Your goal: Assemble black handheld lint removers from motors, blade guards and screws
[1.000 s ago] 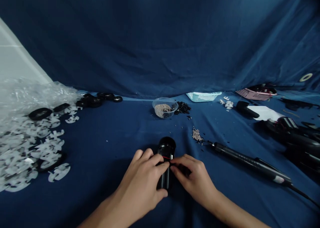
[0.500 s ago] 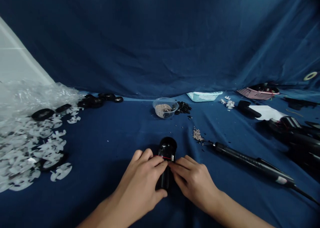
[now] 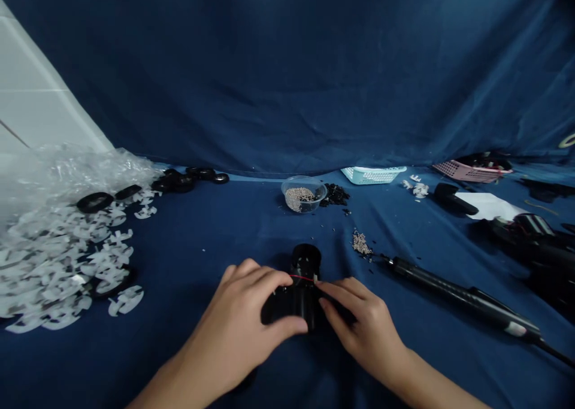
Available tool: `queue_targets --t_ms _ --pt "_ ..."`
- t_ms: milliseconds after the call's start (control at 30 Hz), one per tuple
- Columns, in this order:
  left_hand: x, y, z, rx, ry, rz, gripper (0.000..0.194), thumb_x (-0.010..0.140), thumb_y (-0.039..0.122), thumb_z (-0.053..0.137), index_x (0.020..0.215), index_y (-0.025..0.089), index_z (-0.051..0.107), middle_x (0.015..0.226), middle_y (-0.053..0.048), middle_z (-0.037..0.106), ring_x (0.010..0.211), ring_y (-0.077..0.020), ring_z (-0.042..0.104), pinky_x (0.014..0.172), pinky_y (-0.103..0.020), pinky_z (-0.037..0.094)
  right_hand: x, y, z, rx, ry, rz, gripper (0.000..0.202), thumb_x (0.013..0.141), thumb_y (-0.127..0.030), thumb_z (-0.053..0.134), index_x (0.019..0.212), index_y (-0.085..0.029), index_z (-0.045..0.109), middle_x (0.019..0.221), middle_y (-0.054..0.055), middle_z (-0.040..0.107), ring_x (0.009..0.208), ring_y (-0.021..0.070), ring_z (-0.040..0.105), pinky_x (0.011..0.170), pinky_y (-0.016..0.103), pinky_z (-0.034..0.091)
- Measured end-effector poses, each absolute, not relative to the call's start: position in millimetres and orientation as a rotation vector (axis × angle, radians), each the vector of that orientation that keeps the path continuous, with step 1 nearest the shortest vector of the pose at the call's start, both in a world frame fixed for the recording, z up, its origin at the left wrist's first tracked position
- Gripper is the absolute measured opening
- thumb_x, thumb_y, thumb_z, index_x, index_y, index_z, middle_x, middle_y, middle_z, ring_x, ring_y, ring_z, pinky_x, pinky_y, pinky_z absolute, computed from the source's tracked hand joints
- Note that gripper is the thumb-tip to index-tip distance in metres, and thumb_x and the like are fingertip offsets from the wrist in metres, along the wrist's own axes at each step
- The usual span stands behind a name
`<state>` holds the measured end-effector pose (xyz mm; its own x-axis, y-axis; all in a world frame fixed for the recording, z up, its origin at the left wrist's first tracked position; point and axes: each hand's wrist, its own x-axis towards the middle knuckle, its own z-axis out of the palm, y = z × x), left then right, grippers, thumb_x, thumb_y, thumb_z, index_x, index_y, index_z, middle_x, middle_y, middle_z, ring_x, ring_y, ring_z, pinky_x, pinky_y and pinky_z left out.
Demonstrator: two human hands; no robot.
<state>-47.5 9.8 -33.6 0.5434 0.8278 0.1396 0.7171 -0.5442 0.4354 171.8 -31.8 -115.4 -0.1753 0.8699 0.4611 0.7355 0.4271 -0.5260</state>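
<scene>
A black plastic housing [image 3: 306, 301] with a round, open far end lies in front of me on the blue cloth. A thin red wire [image 3: 302, 278] crosses it, with a small pale piece at the wire's right end. My left hand [image 3: 247, 319] grips the housing from the left, its fingers at the wire's left end and its thumb across the near part. From the right, my right hand [image 3: 362, 310] holds the housing's edge, index fingertip against the pale piece. Its other fingers are curled and partly hidden.
An electric screwdriver [image 3: 458, 295] lies right, its tip by a pile of screws [image 3: 360, 242]. Behind stand a clear bowl [image 3: 303, 194] of screws, small black parts [image 3: 335, 194], a turquoise basket [image 3: 374, 175] and a pink basket [image 3: 471, 170]. White plastic pieces [image 3: 49, 277] heap up at left.
My left fingers have drawn back left off the housing, uncovering more of it and the red wire. My right fingertips stay by the pale piece. The whole view has shifted slightly.
</scene>
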Motion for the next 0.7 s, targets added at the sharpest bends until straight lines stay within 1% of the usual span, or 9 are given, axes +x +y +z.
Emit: queue_targets --t_ms 67,133,200,300,400,467,567,633,700 --pt "-62.7 16.2 -24.4 2.455 1.328 0.523 0.02 0.086 0.045 0.058 0.097 0.03 0.064 0.102 0.003 0.068 0.097 -0.0223 0.057 0.09 -0.04 0.039 169.0 -33.7 -113.5 -1.385 -1.92 0.236 0.027 0.092 -0.022 0.051 0.117 -0.023 0.061 0.106 0.008 0.062 0.095 0.0191 0.06 0.083 0.034 0.053" --pt "-76.5 23.1 -21.3 2.437 1.383 0.504 0.021 0.089 0.045 0.052 0.098 0.031 0.064 0.108 0.003 0.066 0.102 -0.0222 0.057 0.096 -0.041 0.037 165.5 -32.5 -112.3 -1.469 -1.881 0.266 0.033 0.091 -0.027 0.053 0.124 -0.025 0.056 0.122 0.009 0.056 0.11 0.0233 0.056 0.092 0.04 0.051" --pt "-84.8 28.3 -25.3 2.36 1.444 0.41 0.029 0.087 0.05 0.052 0.108 0.032 0.062 0.116 0.001 0.063 0.104 -0.0234 0.059 0.094 -0.04 0.041 162.2 -27.1 -111.8 -1.604 -1.797 0.391 0.048 0.09 -0.035 0.055 0.136 -0.026 0.044 0.136 0.01 0.046 0.117 0.0263 0.052 0.095 0.045 0.049" --pt "-84.0 31.0 -39.1 2.246 1.503 0.267 0.05 0.08 0.057 0.057 0.122 0.03 0.057 0.116 -0.005 0.064 0.1 -0.0269 0.063 0.083 -0.04 0.049 159.5 -12.6 -111.2 -1.726 -1.663 0.609 0.063 0.089 -0.041 0.053 0.144 -0.019 0.031 0.132 0.013 0.051 0.096 0.0233 0.062 0.083 0.043 0.055" --pt "-75.7 31.1 -50.2 2.223 1.497 0.239 0.047 0.078 0.054 0.06 0.117 0.029 0.06 0.109 -0.006 0.066 0.094 -0.0267 0.065 0.082 -0.041 0.049 159.0 1.1 -110.2 -1.695 -1.674 0.671 0.059 0.088 -0.039 0.054 0.14 -0.016 0.037 0.114 0.01 0.063 0.074 0.0176 0.064 0.071 0.036 0.057" --pt "-71.7 31.8 -52.5 2.2 1.458 0.259 0.036 0.079 0.048 0.061 0.111 0.031 0.063 0.104 -0.003 0.066 0.091 -0.0239 0.065 0.083 -0.038 0.048 158.0 4.5 -109.1 -1.659 -1.697 0.654 0.056 0.086 -0.035 0.057 0.137 -0.018 0.041 0.115 0.008 0.063 0.079 0.0178 0.063 0.076 0.036 0.056" --pt "-69.9 33.6 -50.8 2.141 1.385 0.292 0.028 0.076 0.041 0.065 0.102 0.032 0.066 0.098 0.001 0.064 0.089 -0.0209 0.064 0.084 -0.035 0.047 152.9 -0.9 -105.8 -1.613 -1.675 0.485 0.059 0.086 -0.03 0.057 0.14 -0.019 0.036 0.13 0.011 0.051 0.102 0.0222 0.057 0.093 0.042 0.048" --pt "-69.9 33.6 -49.3 2.093 1.352 0.318 0.023 0.074 0.038 0.067 0.096 0.031 0.067 0.095 0.001 0.064 0.088 -0.0198 0.063 0.083 -0.033 0.046 147.1 -8.3 -101.8 -1.531 -1.698 0.324 0.045 0.087 -0.026 0.055 0.131 -0.022 0.046 0.127 0.01 0.051 0.107 0.0236 0.053 0.094 0.043 0.044" --pt "-69.6 31.5 -49.2 2.039 1.318 0.355 0.022 0.072 0.034 0.069 0.093 0.029 0.067 0.097 0.001 0.064 0.09 -0.0192 0.063 0.083 -0.032 0.046 140.0 -14.5 -97.4 -1.454 -1.802 0.253 0.022 0.087 -0.021 0.054 0.108 -0.025 0.061 0.109 0.007 0.059 0.098 0.023 0.055 0.086 0.041 0.045"
